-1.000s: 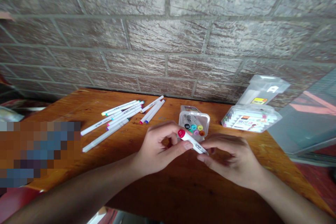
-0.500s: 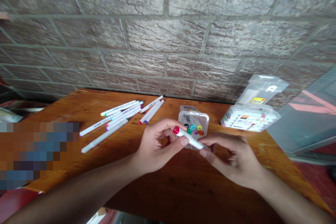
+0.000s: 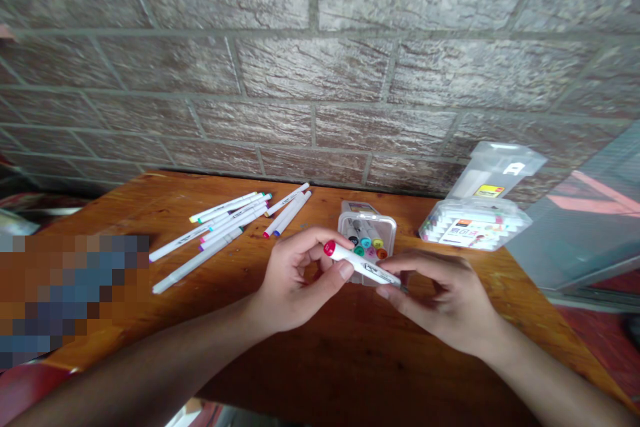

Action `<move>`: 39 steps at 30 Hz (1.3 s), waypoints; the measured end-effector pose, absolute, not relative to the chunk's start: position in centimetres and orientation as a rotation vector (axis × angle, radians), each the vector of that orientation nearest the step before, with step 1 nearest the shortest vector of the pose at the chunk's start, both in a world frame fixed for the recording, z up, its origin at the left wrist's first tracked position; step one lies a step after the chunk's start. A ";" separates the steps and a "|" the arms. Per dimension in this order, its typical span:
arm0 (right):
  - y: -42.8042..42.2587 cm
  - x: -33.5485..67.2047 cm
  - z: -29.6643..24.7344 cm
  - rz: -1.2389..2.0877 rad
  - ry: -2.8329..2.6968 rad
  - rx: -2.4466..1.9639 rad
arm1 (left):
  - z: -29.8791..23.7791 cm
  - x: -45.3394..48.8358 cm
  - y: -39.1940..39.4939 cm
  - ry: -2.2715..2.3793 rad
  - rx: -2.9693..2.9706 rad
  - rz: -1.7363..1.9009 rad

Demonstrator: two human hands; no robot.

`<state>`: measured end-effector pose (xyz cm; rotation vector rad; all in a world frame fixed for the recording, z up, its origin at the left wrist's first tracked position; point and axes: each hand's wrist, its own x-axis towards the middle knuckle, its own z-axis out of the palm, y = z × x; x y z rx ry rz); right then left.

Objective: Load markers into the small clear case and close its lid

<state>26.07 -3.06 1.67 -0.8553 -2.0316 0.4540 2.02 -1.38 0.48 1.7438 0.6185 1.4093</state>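
Observation:
A white marker with a red cap end [image 3: 367, 265] is held at a slant between my two hands. My left hand [image 3: 305, 280] pinches it near the red end, thumb in front and fingers behind. The thumb and fingers of my right hand [image 3: 440, 300] close on its other end, which they partly hide. Just behind the marker stands a clear plastic case [image 3: 393, 230], partly covered by my hands. Several markers [image 3: 367, 243] sit in it with their coloured, numbered ends facing me.
Loose white markers [image 3: 220, 230] lie in a group on the left of the wooden table [image 3: 360, 353], with a few others [image 3: 287, 213] beside them. On the right rests a second case full of markers [image 3: 473, 225], its clear lid [image 3: 500, 167] raised. A brick-patterned wall [image 3: 320, 67] borders the back.
The marker has turned a little in my fingers, so its black printing now shows. Both hands stay at nearly the same place, and the view has shifted slightly.

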 end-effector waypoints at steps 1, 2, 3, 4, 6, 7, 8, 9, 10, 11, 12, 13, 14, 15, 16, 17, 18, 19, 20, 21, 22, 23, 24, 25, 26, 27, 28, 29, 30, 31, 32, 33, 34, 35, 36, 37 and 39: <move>-3.1 26.1 1.7 0.456 -2.033 -0.853 | 0.5 2.0 -1.4 0.632 1.760 1.409; -3.1 26.1 1.6 0.459 -2.036 -0.849 | 0.5 2.1 -1.3 0.646 1.776 1.407; -3.1 26.1 1.6 0.462 -2.040 -0.846 | 0.5 2.1 -1.3 0.658 1.792 1.404; -3.1 26.1 1.6 0.467 -2.044 -0.843 | 0.5 2.2 -1.3 0.662 1.808 1.400; -3.1 26.1 1.6 0.480 -2.052 -0.841 | 0.6 2.3 -1.2 0.654 1.835 1.391; -3.0 26.0 1.7 0.486 -2.054 -0.841 | 0.7 2.3 -1.2 0.644 1.846 1.392; -3.0 26.0 1.7 0.491 -2.055 -0.839 | 0.8 2.3 -1.2 0.634 1.856 1.395; -3.0 26.0 1.7 0.497 -2.056 -0.837 | 0.8 2.3 -1.2 0.626 1.866 1.399; -3.0 25.9 1.7 0.501 -2.058 -0.833 | 0.8 2.3 -1.2 0.620 1.874 1.405; -3.0 25.9 1.8 0.505 -2.059 -0.829 | 0.9 2.3 -1.2 0.615 1.883 1.406; -3.1 25.9 1.8 0.511 -2.060 -0.824 | 0.9 2.3 -1.2 0.609 1.890 1.404; -3.1 25.9 1.8 0.519 -2.060 -0.819 | 0.9 2.3 -1.3 0.608 1.895 1.398; -3.1 25.9 1.8 0.527 -2.059 -0.812 | 0.9 2.3 -1.3 0.607 1.896 1.393; -3.1 25.9 1.7 0.537 -2.058 -0.806 | 0.8 2.3 -1.3 0.606 1.897 1.390; -3.1 25.9 1.7 0.548 -2.057 -0.800 | 0.8 2.2 -1.3 0.605 1.897 1.392; -3.2 25.9 1.6 0.559 -2.059 -0.795 | 0.7 2.2 -1.3 0.601 1.901 1.392; -3.2 25.9 1.6 0.571 -2.062 -0.790 | 0.7 2.2 -1.4 0.596 1.906 1.394; -3.2 25.9 1.5 0.584 -2.066 -0.785 | 0.6 2.2 -1.4 0.591 1.911 1.390; -3.2 25.8 1.5 0.598 -2.069 -0.781 | 0.5 2.2 -1.5 0.590 1.909 1.382; -3.2 25.8 1.5 0.611 -2.072 -0.778 | 0.4 2.2 -1.5 0.593 1.897 1.370; -3.3 25.7 1.5 0.623 -2.074 -0.775 | 0.3 2.2 -1.5 0.598 1.879 1.355; -3.3 25.7 1.5 0.632 -2.075 -0.775 | 0.3 2.2 -1.5 0.605 1.863 1.337; -3.3 25.6 1.5 0.638 -2.075 -0.775 | 0.2 2.3 -1.6 0.611 1.851 1.321; -3.4 25.6 1.6 0.643 -2.076 -0.778 | 0.1 2.3 -1.6 0.613 1.849 1.306; -3.4 25.6 1.6 0.646 -2.078 -0.782 | 0.0 2.4 -1.6 0.613 1.858 1.292; -3.4 25.6 1.7 0.648 -2.080 -0.783 | -0.1 2.4 -1.6 0.610 1.872 1.282; -3.4 25.5 1.7 0.651 -2.081 -0.785 | -0.2 2.4 -1.5 0.607 1.884 1.273; -3.4 25.5 1.7 0.654 -2.083 -0.787 | -0.3 2.5 -1.5 0.607 1.892 1.266; -3.4 25.5 1.7 0.658 -2.084 -0.788 | -0.3 2.5 -1.5 0.608 1.895 1.259; -3.4 25.5 1.7 0.662 -2.084 -0.788 | -0.3 2.5 -1.5 0.612 1.892 1.255; -3.4 25.5 1.7 0.666 -2.084 -0.786 | -0.3 2.6 -1.6 0.616 1.885 1.251; -3.4 25.5 1.7 0.671 -2.083 -0.783 | -0.2 2.6 -1.6 0.619 1.873 1.248; -3.4 25.5 1.7 0.675 -2.083 -0.777 | -0.1 2.6 -1.6 0.622 1.862 1.243; -3.4 25.5 1.7 0.676 -2.082 -0.767 | 0.0 2.7 -1.7 0.623 1.851 1.240; -3.4 25.6 1.7 0.677 -2.084 -0.757 | 0.2 2.7 -1.7 0.623 1.845 1.240; -3.4 25.6 1.7 0.679 -2.087 -0.748 | 0.3 2.7 -1.8 0.622 1.845 1.239; -3.4 25.6 1.7 0.681 -2.097 -0.737 | 0.6 2.7 -1.8 0.611 1.860 1.238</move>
